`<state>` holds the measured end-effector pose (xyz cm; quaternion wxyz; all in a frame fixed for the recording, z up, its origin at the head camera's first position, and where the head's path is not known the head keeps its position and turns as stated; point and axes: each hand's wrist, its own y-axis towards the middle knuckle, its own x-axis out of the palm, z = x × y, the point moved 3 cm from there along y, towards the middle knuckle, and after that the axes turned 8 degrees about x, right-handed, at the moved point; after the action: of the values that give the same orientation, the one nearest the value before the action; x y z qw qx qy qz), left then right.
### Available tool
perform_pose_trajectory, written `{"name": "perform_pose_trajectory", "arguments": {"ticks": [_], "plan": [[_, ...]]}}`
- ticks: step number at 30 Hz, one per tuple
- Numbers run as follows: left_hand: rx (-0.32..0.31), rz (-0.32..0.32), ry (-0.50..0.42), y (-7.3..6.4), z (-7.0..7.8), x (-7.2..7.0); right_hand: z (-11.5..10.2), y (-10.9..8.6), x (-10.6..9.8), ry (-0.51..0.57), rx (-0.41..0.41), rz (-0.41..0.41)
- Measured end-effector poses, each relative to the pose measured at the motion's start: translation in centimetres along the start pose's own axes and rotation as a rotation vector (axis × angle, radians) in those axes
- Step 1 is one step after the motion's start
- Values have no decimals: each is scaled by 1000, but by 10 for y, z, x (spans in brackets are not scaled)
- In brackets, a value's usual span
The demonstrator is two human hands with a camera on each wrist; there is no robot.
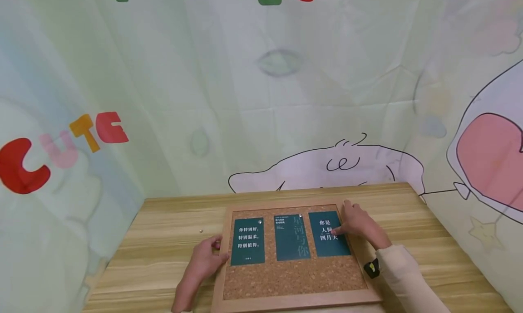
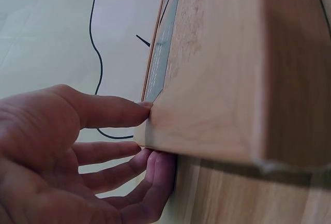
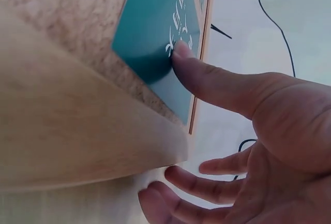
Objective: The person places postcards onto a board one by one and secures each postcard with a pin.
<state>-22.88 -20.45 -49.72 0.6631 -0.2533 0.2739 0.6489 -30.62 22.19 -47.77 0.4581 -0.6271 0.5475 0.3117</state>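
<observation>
A wood-framed cork board [image 1: 294,279] lies on the table, bearing a left card [image 1: 247,253], a middle card [image 1: 286,242] and a right card [image 1: 328,248], all dark green with white characters. My left hand [image 1: 204,259] pinches the board's left edge, thumb on the frame and fingertips against its outer side. With its thumb, my right hand [image 1: 359,223] presses on the right card. Its other fingers lie loosely bent along the frame's outer right side, as the right wrist view shows. The left and middle cards each have a small round pin near the top right corner.
Under the board is a light wood-grain table [image 1: 163,240]. A tiny round item [image 1: 201,231] lies on it, left of the board. A printed cloth backdrop [image 1: 171,77] with cartoon drawings and letters rises behind and along both sides.
</observation>
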Motion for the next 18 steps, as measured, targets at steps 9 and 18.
{"name": "perform_pose_trajectory", "arguments": {"ticks": [9,18], "plan": [[-30,-9,-1,1,1,0,10,0,4,98,18,-42],[-33,6,-132,-3,-11,-1,12,2,6,122,43,-42]]}}
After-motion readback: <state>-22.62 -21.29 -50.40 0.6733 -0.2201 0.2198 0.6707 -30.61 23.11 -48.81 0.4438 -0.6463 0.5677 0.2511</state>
